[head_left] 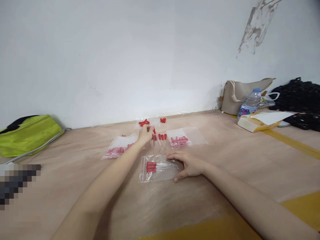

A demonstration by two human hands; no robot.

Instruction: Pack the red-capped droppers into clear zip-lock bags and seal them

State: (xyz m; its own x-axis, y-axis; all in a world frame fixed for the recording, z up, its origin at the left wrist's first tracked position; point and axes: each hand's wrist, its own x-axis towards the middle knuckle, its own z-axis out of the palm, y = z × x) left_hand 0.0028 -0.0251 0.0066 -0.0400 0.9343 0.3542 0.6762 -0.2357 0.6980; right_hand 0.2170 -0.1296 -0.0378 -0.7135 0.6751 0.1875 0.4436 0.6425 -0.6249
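Note:
Near the row of droppers, my left hand [145, 134] is closed in a pinch at the red bulb of one dropper [154, 131], whose clear tube slants down. Several more droppers [162, 137] with red bulbs lie side by side just beneath it. My right hand [188, 163] rests with fingers spread on the right end of a clear zip bag [163, 176]. Inside that bag are several red-bulbed droppers [151, 166], their bulbs toward the left. Filled bags of droppers lie to the left [120, 146] and to the right [178, 138].
Loose red bulbs [144, 123] lie by the wall, with a smaller group [163, 120] beside them. A beige bag [235, 96], a water bottle [250, 103] and an opened carton [252, 123] stand at right. Yellow-green fabric [32, 135] lies left. Yellow tape [292, 143] crosses the brown surface.

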